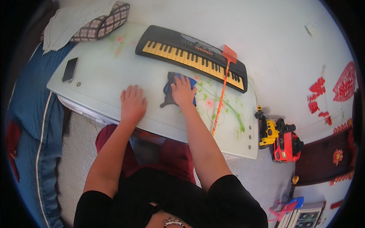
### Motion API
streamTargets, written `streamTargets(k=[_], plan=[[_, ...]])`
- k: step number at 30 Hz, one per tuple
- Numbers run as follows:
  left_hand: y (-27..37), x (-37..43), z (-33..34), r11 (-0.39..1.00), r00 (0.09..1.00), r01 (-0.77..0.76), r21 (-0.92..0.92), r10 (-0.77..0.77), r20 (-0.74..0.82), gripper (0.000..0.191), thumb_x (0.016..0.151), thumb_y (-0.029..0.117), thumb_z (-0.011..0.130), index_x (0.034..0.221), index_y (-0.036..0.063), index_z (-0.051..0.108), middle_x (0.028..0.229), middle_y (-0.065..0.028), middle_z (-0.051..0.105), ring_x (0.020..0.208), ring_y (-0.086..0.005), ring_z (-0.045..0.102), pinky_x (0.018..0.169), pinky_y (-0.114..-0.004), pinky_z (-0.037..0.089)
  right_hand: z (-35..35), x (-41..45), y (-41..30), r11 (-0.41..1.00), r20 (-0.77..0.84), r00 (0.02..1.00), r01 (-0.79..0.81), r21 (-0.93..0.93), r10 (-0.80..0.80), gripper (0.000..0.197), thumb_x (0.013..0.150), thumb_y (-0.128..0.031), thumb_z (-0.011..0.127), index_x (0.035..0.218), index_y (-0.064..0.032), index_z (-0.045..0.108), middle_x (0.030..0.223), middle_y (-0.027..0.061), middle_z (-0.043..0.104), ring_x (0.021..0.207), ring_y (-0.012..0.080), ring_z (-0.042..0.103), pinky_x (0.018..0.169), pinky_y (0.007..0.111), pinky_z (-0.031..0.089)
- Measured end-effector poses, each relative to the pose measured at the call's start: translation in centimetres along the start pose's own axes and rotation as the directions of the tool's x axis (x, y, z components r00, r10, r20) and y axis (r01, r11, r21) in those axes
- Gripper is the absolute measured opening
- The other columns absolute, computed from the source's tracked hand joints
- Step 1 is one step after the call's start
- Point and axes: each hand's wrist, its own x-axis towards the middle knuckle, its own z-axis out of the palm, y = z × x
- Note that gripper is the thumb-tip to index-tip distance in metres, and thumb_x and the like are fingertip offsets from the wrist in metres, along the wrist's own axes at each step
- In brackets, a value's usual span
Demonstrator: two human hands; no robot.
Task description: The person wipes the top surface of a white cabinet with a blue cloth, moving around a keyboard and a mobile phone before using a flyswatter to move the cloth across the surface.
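Note:
My right hand [183,91] lies palm down with fingers spread on a crumpled blue and dark cloth [168,98]. Much of the cloth is hidden under that hand; whether the fingers pinch it does not show. Flat on the glass-topped table [97,68], near its front edge, rests my left hand [133,102], holding nothing. Beyond the cloth, along the wall, stands a black electronic keyboard [194,57] with yellowish keys. A red fly swatter [229,54] leans across the keyboard, its patterned handle [220,105] reaching over the table to the right of my right hand.
A smartphone [70,69] lies at the table's left end. Further left is a bed with a blue quilted cover [34,94], topped by a checked pillow [105,25] and a pale cloth [71,22]. Yellow [268,131] and red [286,148] toy vehicles stand past the right end.

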Motion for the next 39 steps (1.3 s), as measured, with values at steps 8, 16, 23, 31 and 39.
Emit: streamTargets(k=[8,16,23,31,39], plan=[[-1.0,0.3,0.5,0.995,0.995,-0.018,0.096,0.009,0.097,0.043,0.096,0.027,0.057,0.134,0.0063,0.054,0.148,-0.0130,0.049,0.142,-0.0334,0.038,0.120,-0.052,0.023,-1.3,-10.6,0.4,0.957,-0.205,0.945,0.277,0.088,-0.255,0.033,0.085,-0.015,0.061,0.118,-0.0103,0.066,0.128,0.0086,0.064,0.116,0.0268,0.057,0.092,0.048,0.046],[-0.9,0.2,0.2,0.996,0.986,-0.010,0.092,-0.005,0.165,0.045,0.100,0.028,0.052,0.140,0.0067,0.052,0.153,-0.0135,0.045,0.147,-0.0321,0.034,0.123,-0.048,0.020,-13.7,-19.6,8.1,0.935,-0.543,0.840,0.188,0.301,0.006,0.037,0.080,0.003,0.062,0.116,-0.0062,0.066,0.113,0.0167,0.068,0.102,0.0371,0.062,0.092,0.045,0.050],[-1.4,0.1,0.1,0.993,0.988,-0.012,0.120,-0.007,0.156,0.044,0.101,0.027,0.050,0.140,0.0067,0.052,0.153,-0.0141,0.045,0.147,-0.0316,0.033,0.123,-0.048,0.019,-8.8,-21.9,21.2,0.966,-0.336,0.908,-0.258,0.019,0.249,0.036,0.087,-0.009,0.063,0.123,-0.0106,0.066,0.129,0.0096,0.066,0.128,0.0292,0.056,0.104,0.052,0.042],[-1.9,0.1,0.2,0.992,0.992,-0.038,0.123,0.023,0.124,0.042,0.099,0.023,0.052,0.138,0.0055,0.052,0.151,-0.0145,0.047,0.146,-0.0325,0.035,0.122,-0.049,0.022,-6.6,-13.1,32.0,0.911,-0.342,0.848,-0.403,0.082,0.406,0.036,0.095,-0.013,0.057,0.130,-0.0149,0.064,0.137,0.0069,0.062,0.136,0.0279,0.050,0.114,0.055,0.033],[-1.2,0.7,0.6,0.992,0.995,-0.062,0.106,0.053,0.084,0.041,0.097,0.023,0.054,0.134,0.0047,0.054,0.147,-0.0151,0.050,0.142,-0.0333,0.039,0.120,-0.051,0.024,-6.2,-9.1,35.2,0.838,-0.362,0.785,-0.545,-0.019,0.503,0.039,0.096,-0.014,0.054,0.134,-0.0147,0.061,0.142,0.0059,0.059,0.138,0.0278,0.047,0.115,0.055,0.032]])
